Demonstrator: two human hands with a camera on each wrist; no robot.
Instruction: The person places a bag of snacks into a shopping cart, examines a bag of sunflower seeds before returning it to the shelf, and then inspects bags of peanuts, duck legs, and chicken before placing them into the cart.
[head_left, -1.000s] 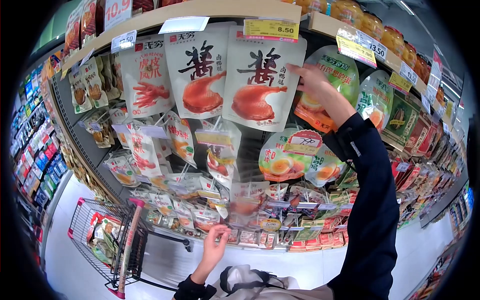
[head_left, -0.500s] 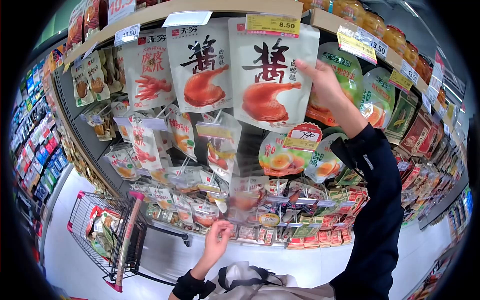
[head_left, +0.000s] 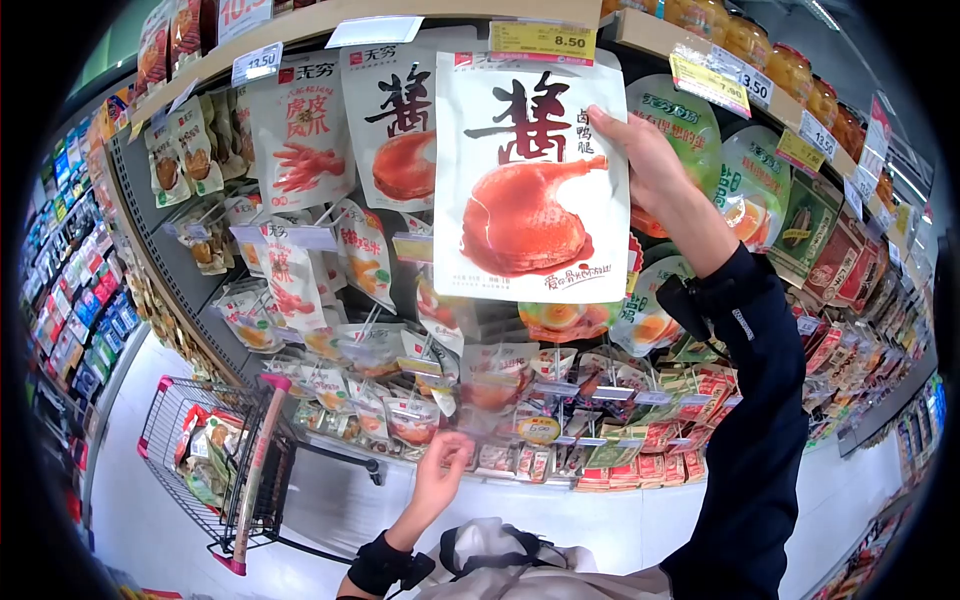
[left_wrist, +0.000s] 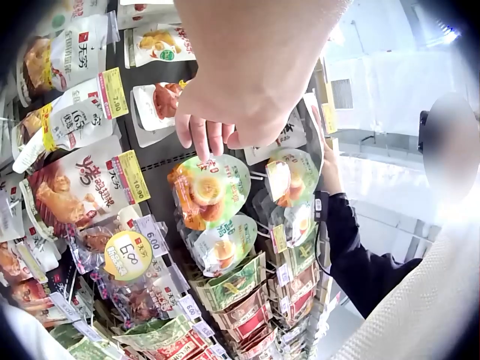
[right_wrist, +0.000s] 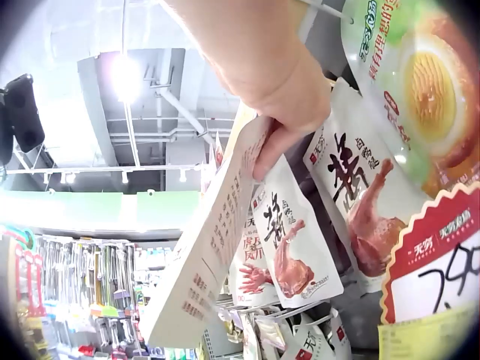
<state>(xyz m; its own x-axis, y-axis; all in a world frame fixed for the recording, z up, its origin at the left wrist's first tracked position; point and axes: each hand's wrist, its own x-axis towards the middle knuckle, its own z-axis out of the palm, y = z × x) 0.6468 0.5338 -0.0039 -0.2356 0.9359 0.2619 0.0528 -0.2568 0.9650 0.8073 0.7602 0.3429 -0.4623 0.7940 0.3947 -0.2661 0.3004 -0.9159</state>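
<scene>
My right hand [head_left: 652, 172] pinches the right edge of a white pouch [head_left: 532, 190] with a roasted duck leg printed on it, thumb on its front. The right wrist view shows the back of this pouch [right_wrist: 214, 232] under the hand [right_wrist: 281, 97], with similar pouches [right_wrist: 289, 240] hanging behind. In the head view another such pouch [head_left: 392, 130] hangs to its left. Low in front of the body, my left hand [head_left: 440, 475] holds nothing, its fingers loosely bent; in the left wrist view the fingers of the hand [left_wrist: 232, 97] hang relaxed before the shelf packs.
A shopping cart [head_left: 262, 470] with packages [head_left: 210, 455] inside stands at the lower left. Green egg packs [head_left: 672, 130] hang right of the held pouch. Jars [head_left: 745, 45] line the upper right shelf. Rows of smaller packs hang below, and price tags [head_left: 542, 42] edge the shelf.
The pouch in my right hand has come away from the rack toward the camera, now looking larger and overlapping the neighbouring pouch. My left hand has stayed low, with little movement.
</scene>
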